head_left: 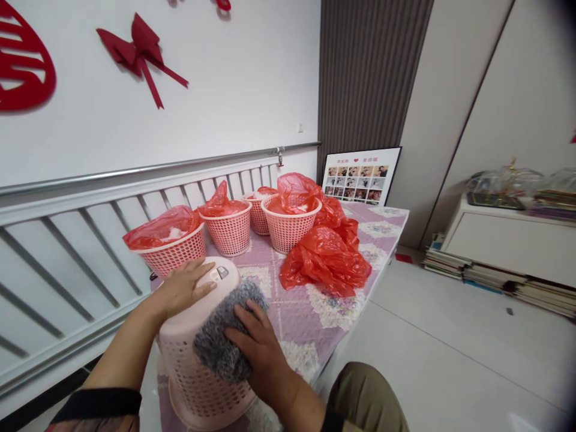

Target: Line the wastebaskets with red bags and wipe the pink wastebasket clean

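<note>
A large pink perforated plastic basket (198, 378) stands upside down near the front of the table. My left hand (189, 288) lies on its upturned base with the fingers spread, beside a small label. In my right hand (261, 348) is a fluffy grey cloth (229, 330), pressed against the basket's side close to the base edge. The fingers of that hand bend over the cloth, and its underside is hidden.
Behind stand several pink baskets lined with red plastic bags, one a basket (227, 234) in the middle. A crumpled red plastic bag (326, 261) lies on the flowered tablecloth (337, 306). A white radiator (90, 258) runs along the left; a photo board (360, 174) leans at the back.
</note>
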Action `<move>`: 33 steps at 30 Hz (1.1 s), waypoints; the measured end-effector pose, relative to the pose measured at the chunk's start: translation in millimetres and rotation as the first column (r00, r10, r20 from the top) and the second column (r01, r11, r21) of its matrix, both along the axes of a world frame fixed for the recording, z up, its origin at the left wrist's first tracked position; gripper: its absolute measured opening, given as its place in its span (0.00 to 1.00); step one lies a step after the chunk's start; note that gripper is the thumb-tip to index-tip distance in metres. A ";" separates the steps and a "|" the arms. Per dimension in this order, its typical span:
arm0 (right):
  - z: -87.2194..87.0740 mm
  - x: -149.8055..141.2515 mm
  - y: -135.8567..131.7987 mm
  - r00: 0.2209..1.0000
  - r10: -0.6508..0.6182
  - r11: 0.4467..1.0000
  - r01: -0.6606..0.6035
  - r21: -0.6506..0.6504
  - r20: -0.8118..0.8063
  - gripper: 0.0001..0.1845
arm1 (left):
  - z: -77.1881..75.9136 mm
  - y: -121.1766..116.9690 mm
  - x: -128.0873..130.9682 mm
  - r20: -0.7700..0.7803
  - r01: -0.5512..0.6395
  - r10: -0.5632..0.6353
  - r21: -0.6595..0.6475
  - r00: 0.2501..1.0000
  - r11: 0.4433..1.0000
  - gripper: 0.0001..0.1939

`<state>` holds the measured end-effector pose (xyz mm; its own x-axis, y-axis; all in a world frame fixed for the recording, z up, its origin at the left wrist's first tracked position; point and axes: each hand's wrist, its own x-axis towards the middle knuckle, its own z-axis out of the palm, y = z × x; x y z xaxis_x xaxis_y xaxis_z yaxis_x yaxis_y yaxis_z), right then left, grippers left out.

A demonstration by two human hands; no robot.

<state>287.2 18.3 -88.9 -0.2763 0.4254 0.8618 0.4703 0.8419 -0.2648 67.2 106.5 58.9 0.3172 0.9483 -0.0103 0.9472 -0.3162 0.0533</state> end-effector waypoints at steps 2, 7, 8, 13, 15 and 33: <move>-28.8 0.6 -5.5 1.000 -0.016 0.999 0.016 -0.029 0.015 0.21 | -0.9 0.5 -0.7 0.005 -0.001 0.001 0.002 1.000 1.000 0.40; -96.9 18.4 -21.7 0.982 -0.057 0.988 0.081 -0.128 0.180 0.10 | -1.5 1.4 -1.7 0.009 0.001 -0.001 -0.006 1.000 1.000 0.41; -106.1 22.8 -24.4 0.970 -0.062 0.983 0.101 -0.154 0.236 0.08 | -1.5 1.4 -1.8 0.010 0.003 -0.003 -0.006 1.000 1.000 0.41; -118.4 47.3 -32.2 0.890 -0.038 0.924 0.205 -0.324 0.455 0.05 | -0.6 0.2 -1.0 0.013 0.004 -0.004 -0.008 1.000 1.000 0.41; -106.2 57.4 -33.2 0.885 0.011 0.874 0.218 -0.434 0.466 0.07 | 0.4 -0.9 0.0 0.015 -0.002 0.002 -0.011 1.000 1.000 0.41; -8.3 -33.9 -35.0 0.975 -0.166 0.971 0.136 0.197 0.145 0.12 | 2.3 -3.1 1.7 0.020 -0.016 0.016 -0.010 1.000 1.000 0.39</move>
